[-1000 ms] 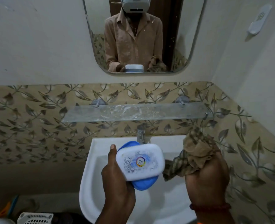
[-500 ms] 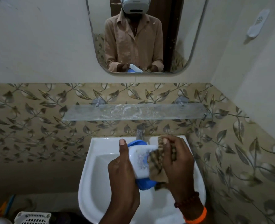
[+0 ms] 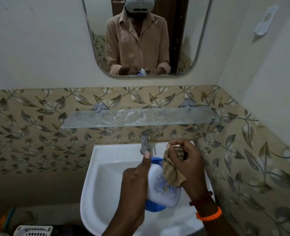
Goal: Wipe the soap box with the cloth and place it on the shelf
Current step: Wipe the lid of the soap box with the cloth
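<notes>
The soap box [image 3: 161, 189], white lid on a blue base, is held over the white sink [image 3: 96, 189]. My left hand [image 3: 135, 181] grips its left side, thumb along the upper edge. My right hand [image 3: 190, 166] holds a bunched brown checked cloth [image 3: 172, 169] and presses it on the right part of the lid. The glass shelf [image 3: 135, 117] hangs on the tiled wall above the sink, with nothing on it.
A metal tap [image 3: 145, 142] stands at the sink's back edge, just behind my left thumb. A mirror [image 3: 140, 36] hangs above the shelf. A white plastic basket [image 3: 33, 230] sits on the floor at the lower left. The right wall is close by.
My right hand brought the cloth from the right onto the soap box lid and is rubbing it. The box has turned and dropped lower over the sink.
</notes>
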